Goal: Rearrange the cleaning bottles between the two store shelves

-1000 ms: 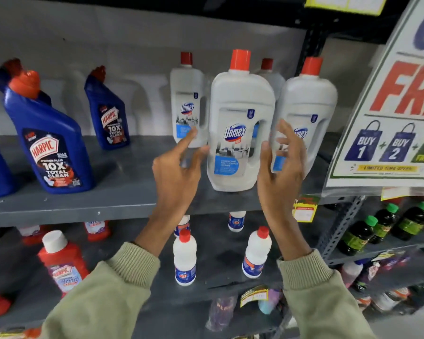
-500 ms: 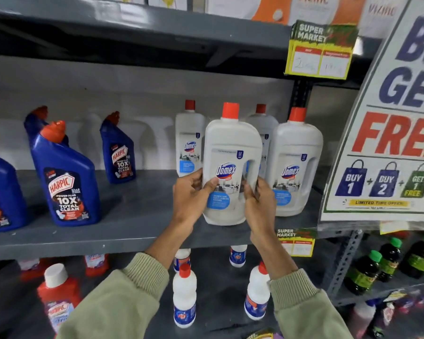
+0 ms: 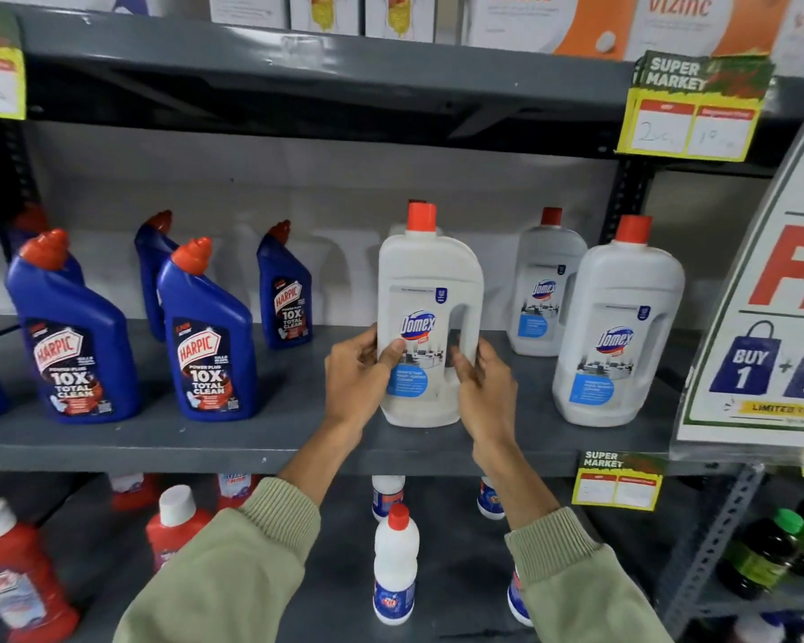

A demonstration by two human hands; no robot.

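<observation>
Both hands clasp one white bottle (image 3: 428, 317) by its lower sides: left hand (image 3: 356, 378), right hand (image 3: 486, 392). It stands upright on the grey shelf (image 3: 251, 438), red cap up, label facing out. Since earlier it has moved left, away from the other white bottles (image 3: 616, 327).

White bottles (image 3: 430, 317): "Domex"
Blue bottles (image 3: 207, 345): "HARPIC", "10X TOTAL CLEAN"
Shelf tags (image 3: 690, 109): "SUPER MARKET"
Right poster (image 3: 762, 364): "BUY 1", "LIMITED TIME"
Top boxes (image 3: 678, 11): "vizinc"

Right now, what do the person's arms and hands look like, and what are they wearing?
Both arms wear long pale olive-green sleeves of soft knit fabric, ending in ribbed cuffs partway up the forearm. The left hand and right hand are bare: no gloves, and no rings, watch or markings show.
</observation>
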